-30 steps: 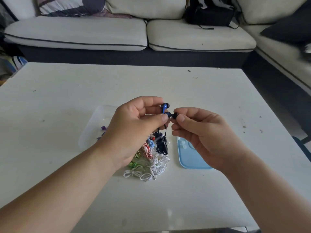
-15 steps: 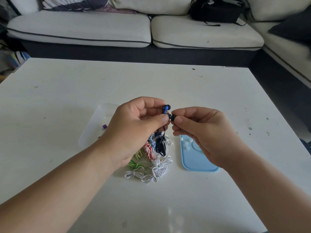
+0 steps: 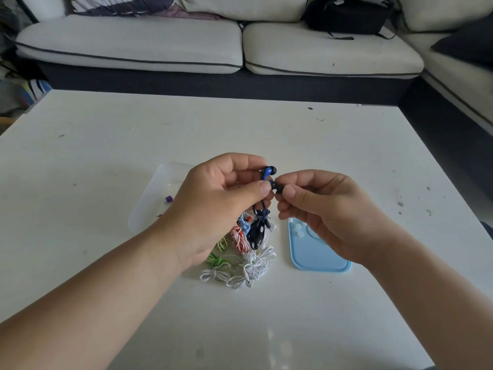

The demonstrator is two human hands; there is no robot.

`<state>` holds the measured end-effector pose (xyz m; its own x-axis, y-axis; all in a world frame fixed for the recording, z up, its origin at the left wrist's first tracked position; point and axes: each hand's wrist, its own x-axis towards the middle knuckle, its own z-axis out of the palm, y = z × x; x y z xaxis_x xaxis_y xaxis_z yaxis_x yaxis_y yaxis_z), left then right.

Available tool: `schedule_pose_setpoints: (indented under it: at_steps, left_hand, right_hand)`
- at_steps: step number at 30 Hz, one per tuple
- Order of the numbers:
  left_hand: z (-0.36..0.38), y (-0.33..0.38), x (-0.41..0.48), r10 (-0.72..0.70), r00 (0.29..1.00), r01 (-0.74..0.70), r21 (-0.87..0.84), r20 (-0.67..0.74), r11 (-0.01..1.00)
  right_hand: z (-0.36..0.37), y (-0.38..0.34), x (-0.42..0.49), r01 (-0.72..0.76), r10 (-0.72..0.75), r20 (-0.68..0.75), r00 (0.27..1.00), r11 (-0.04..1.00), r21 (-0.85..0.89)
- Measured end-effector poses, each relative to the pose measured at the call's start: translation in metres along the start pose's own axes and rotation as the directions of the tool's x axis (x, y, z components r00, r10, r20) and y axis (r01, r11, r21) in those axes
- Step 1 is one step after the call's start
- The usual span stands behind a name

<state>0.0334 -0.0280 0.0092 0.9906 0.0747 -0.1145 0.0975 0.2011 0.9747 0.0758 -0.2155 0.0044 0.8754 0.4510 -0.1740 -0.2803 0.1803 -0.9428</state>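
My left hand (image 3: pixel 213 204) holds a pair of blue earphones (image 3: pixel 268 173) above the white table (image 3: pixel 106 145); its thumb and fingers pinch the lower bud, and the upper bud sticks up free. My right hand (image 3: pixel 328 209) pinches the black ear tip (image 3: pixel 278 187) of that lower bud between thumb and forefinger. The earphones' dark blue coiled cord (image 3: pixel 257 231) hangs below the hands. Under them lies a heap of bundled earphones (image 3: pixel 240 260) in white, green, pink and red.
A light blue lid (image 3: pixel 314 257) with small white ear tips on it lies to the right of the heap. A clear plastic box (image 3: pixel 152 198) with a purple bit inside sits to the left, partly behind my left hand. A pale sofa (image 3: pixel 133 41) runs behind the table.
Both hands stay together on the lower bud with hardly any shift. The camera has tilted a little, so the table and sofa sit slightly lower in view.
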Motion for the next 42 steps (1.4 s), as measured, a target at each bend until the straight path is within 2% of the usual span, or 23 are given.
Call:
schedule_pose_setpoints:
  at_steps: [10, 16, 25, 30, 42]
  left_hand:
    - [0.0033, -0.0008, -0.0036, -0.036, 0.999, 0.04, -0.125, 0.03, 0.991]
    - [0.0048, -0.0007, -0.0034, -0.045, 0.998, 0.05, -0.129, 0.041, 0.99]
    - [0.0048, -0.0001, -0.0039, -0.025, 0.999, 0.027, -0.054, 0.037, 0.998]
    - [0.0043, -0.0022, -0.0039, 0.02, 1.0, -0.021, 0.052, 0.007, 0.998]
    - [0.0039, -0.0056, -0.0031, 0.056, 0.996, -0.048, 0.118, -0.064, 0.992]
  right_hand:
    - [-0.002, 0.0023, -0.0015, 0.003, -0.003, 0.029, 1.0, 1.0, 0.011]
    - [-0.0043, 0.0037, -0.0016, 0.015, -0.015, 0.033, 0.999, 1.0, -0.001]
    - [-0.0034, 0.0042, -0.0015, -0.002, 0.003, 0.047, 0.999, 1.0, -0.017]
    - [-0.0011, 0.0042, -0.0021, -0.061, 0.061, 0.011, 0.998, 0.998, 0.001]
    - [0.0012, 0.0, -0.0033, -0.098, 0.105, -0.05, 0.993, 0.989, 0.115]
